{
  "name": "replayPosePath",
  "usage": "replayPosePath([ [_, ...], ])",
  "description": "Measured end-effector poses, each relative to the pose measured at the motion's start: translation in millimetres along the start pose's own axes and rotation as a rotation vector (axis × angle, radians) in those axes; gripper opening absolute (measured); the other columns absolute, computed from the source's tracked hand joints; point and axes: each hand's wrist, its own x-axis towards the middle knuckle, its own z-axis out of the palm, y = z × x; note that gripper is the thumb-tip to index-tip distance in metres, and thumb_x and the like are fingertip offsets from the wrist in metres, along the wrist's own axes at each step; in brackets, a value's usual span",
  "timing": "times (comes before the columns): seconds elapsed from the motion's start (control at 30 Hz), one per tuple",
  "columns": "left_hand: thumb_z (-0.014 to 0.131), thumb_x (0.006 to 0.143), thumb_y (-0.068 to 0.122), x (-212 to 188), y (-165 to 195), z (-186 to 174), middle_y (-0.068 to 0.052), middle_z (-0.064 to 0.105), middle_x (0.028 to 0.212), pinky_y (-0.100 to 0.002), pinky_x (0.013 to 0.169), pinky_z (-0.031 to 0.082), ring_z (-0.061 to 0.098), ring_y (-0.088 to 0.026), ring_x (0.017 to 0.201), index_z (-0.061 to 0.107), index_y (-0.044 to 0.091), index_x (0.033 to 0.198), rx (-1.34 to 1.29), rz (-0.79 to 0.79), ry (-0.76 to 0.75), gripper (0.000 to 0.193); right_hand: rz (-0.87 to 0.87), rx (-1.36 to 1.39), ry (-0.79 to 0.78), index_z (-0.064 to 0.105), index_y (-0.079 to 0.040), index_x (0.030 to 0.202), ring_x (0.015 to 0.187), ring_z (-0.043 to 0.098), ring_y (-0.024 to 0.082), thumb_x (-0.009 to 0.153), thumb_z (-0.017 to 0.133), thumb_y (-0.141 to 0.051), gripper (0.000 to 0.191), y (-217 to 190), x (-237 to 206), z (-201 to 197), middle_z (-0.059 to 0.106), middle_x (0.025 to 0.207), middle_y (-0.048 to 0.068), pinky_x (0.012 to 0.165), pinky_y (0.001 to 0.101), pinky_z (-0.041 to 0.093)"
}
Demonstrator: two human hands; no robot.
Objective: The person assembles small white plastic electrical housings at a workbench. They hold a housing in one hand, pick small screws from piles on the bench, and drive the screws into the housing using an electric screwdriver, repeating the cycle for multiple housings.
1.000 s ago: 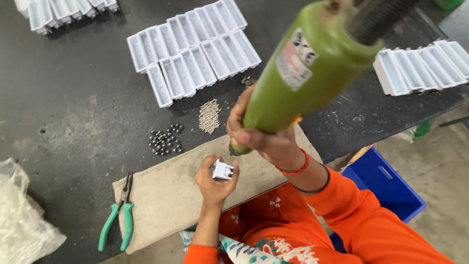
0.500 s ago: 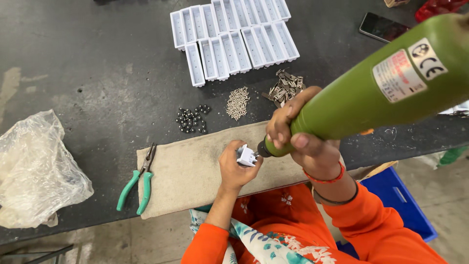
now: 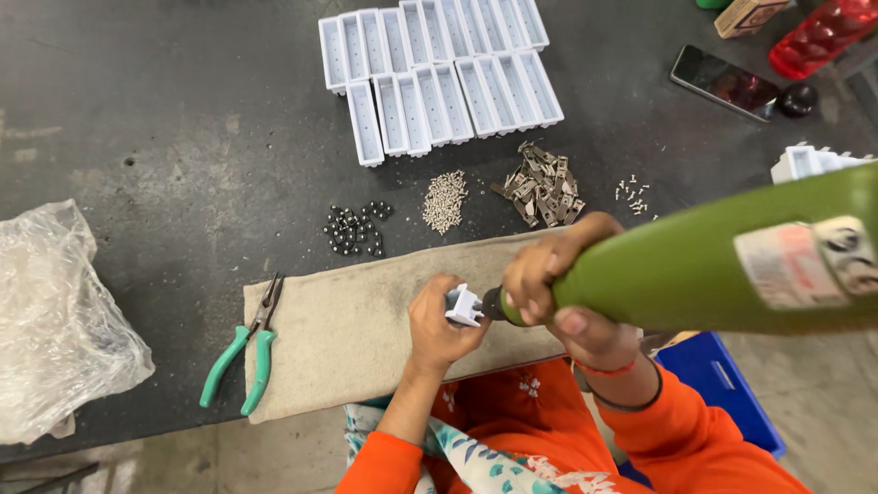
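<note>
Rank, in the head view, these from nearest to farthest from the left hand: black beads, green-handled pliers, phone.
From the left hand:
1. Black beads, up and left on the table.
2. Green-handled pliers, far left, at the cloth's edge.
3. Phone, top right corner.

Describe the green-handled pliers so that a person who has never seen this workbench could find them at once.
Start at the dark workbench and find the beige cloth spread along its near edge, where the left hand rests. The pliers lie at the left end of that cloth, partly on it, jaws pointing away from the person. They are the only hand tool there with two teal-green handles.
</note>
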Motion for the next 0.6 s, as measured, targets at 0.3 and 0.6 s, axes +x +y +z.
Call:
replayPosePath([
  [0.3, 0.092, 0.07, 0.017, -6, -4, 1, -0.01, 0.063, 0.085, -0.039, 0.066, 0.053, 0.065, -0.03, 0.072, 0.056, 0.007, 0.107, 0.013, -0.002, -0.008, 0.052, 0.016, -0.033, 0.006, 0.049, -0.007, 0.117, 0.072, 0.061, 0.017, 0.095, 0.078, -0.019, 0.039, 1, -2, 2, 0.061, 0.083, 0.009, 0.072, 0.0338, 0.055],
  [0.6, 0.09, 0.075, 0.018, -1, 7, -3, -0.008, 0.063, 0.08, -0.036, 0.062, 0.054, 0.066, -0.025, 0.067, 0.056, 0.007, 0.107, -0.003, -0.027, -0.018, 0.048, 0.01, -0.086, 0.116, 0.047, 0.0, 0.137, 0.095, 0.068, 0.026, 0.097, 0.077, -0.022, 0.055, -7, 3, 3, 0.066, 0.11, 0.019, 0.089, 0.0402, 0.058],
])
